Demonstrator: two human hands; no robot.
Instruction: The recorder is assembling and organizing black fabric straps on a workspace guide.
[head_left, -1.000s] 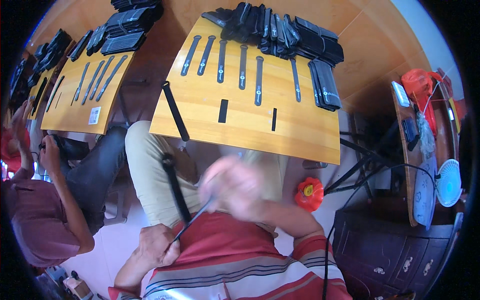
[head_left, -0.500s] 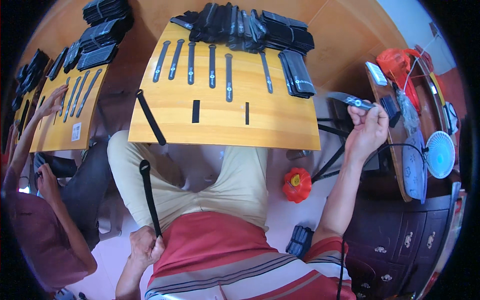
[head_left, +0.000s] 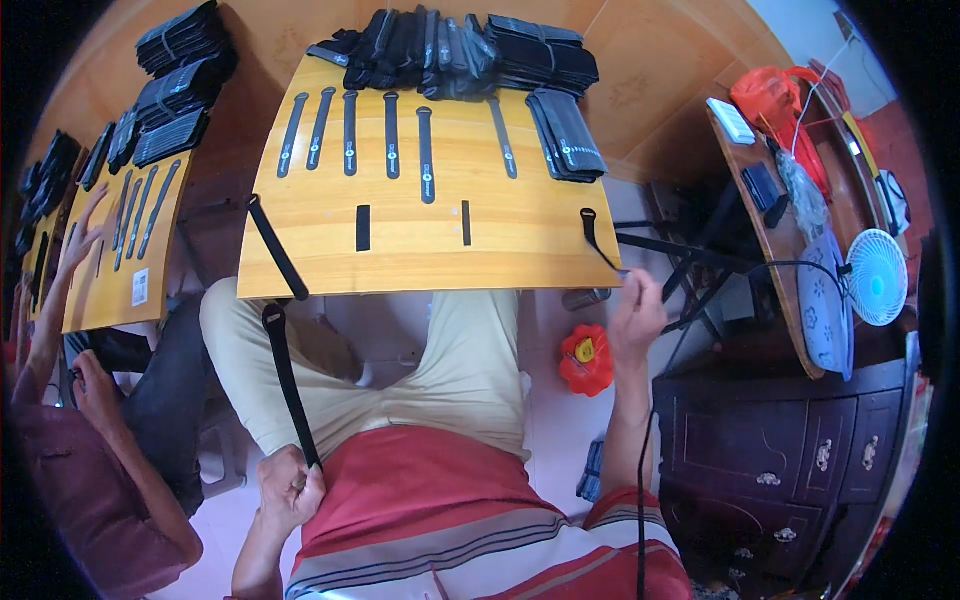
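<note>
My left hand (head_left: 290, 487) is low beside my hip, closed on the lower end of a long black strap (head_left: 285, 372) that rises toward the wooden table (head_left: 430, 255). My right hand (head_left: 638, 310) is at the table's right front corner, gripping the end of another black strap (head_left: 592, 235) that lies over the table edge. Several black straps (head_left: 388, 132) lie side by side across the far half of the table. Two short black pieces (head_left: 363, 227) lie near the middle. A further strap (head_left: 275, 245) lies slanted at the left edge.
Stacks of black pouches (head_left: 470, 45) line the table's far edge. A person in a maroon top (head_left: 75, 490) works at a second table (head_left: 120, 260) on the left. A red object (head_left: 585, 360) sits on the floor; a dark cabinet (head_left: 780, 450) and a small fan (head_left: 878, 262) stand right.
My right hand came down from the right side shelf to the table's right corner with a strap. My left hand has kept its strap low at my left side.
</note>
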